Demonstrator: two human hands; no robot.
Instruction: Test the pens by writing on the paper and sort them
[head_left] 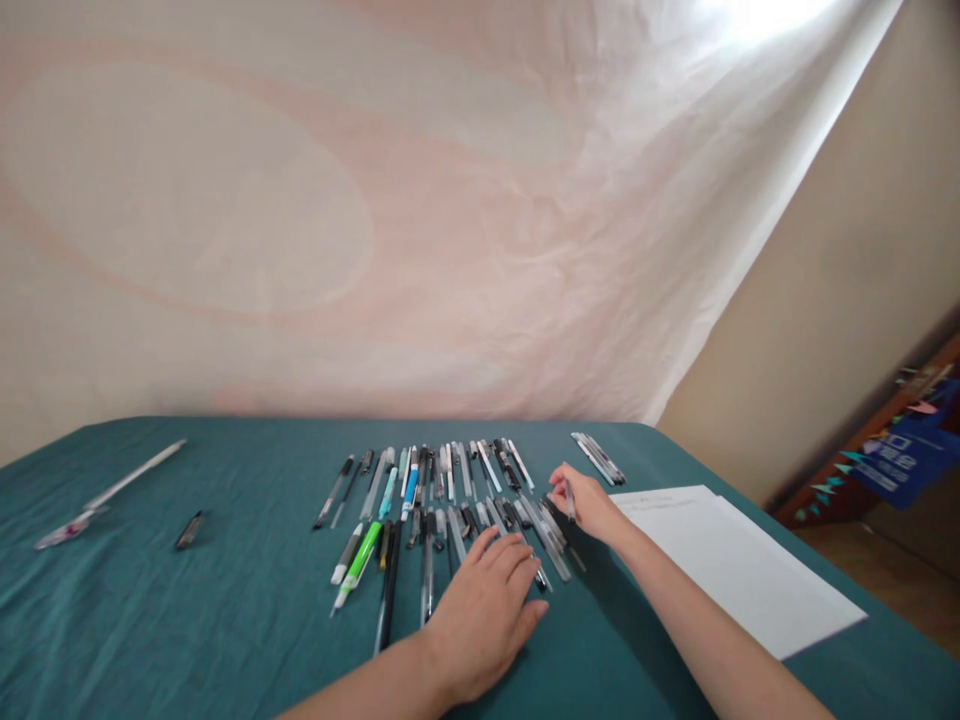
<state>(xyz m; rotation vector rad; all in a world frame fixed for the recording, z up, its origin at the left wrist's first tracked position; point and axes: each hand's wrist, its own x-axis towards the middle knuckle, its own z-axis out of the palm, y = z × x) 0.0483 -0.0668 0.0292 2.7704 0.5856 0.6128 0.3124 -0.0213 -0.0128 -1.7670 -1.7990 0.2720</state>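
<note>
Several pens [450,490] lie side by side in rows on the teal tablecloth [247,600]. My left hand [484,610] rests flat and open on the near ends of the middle pens, fingers stretched forward. My right hand [589,505] is at the right end of the rows, its fingers pinched round a dark pen [569,500] held just above the cloth. A green and white pen [358,563] lies at the near left of the group.
White sheets of paper [739,565] lie to the right of my right hand. A small bundle of pens [598,457] lies behind them. At far left lie a long white pen [112,490] and a short dark pen [189,529]. A pale cloth hangs behind the table.
</note>
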